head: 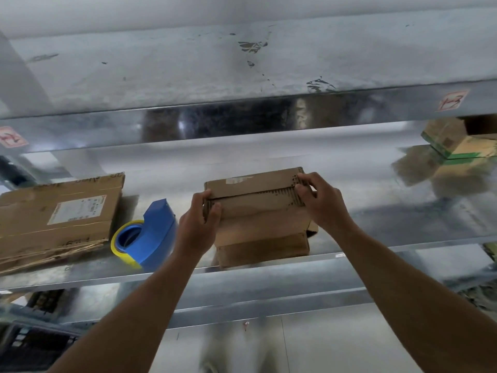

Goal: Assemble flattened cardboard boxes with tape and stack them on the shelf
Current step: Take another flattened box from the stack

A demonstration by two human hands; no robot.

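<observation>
On the middle tier of a shiny galvanised shelf, the cardboard box sits near the front edge, left hand and right hand each curling fingers round one end of its top. Flattened boxes and a blue tape dispenser lie to its left, a green-taped carton far right under the scuffed upper tier

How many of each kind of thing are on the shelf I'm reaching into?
Flattened cardboard stack: 1
Blue tape dispenser with yellow tape: 1
Small cardboard box, held by left hand and right hand: 1
Green-banded box, blurred, far right: 1
Total: 4
</observation>
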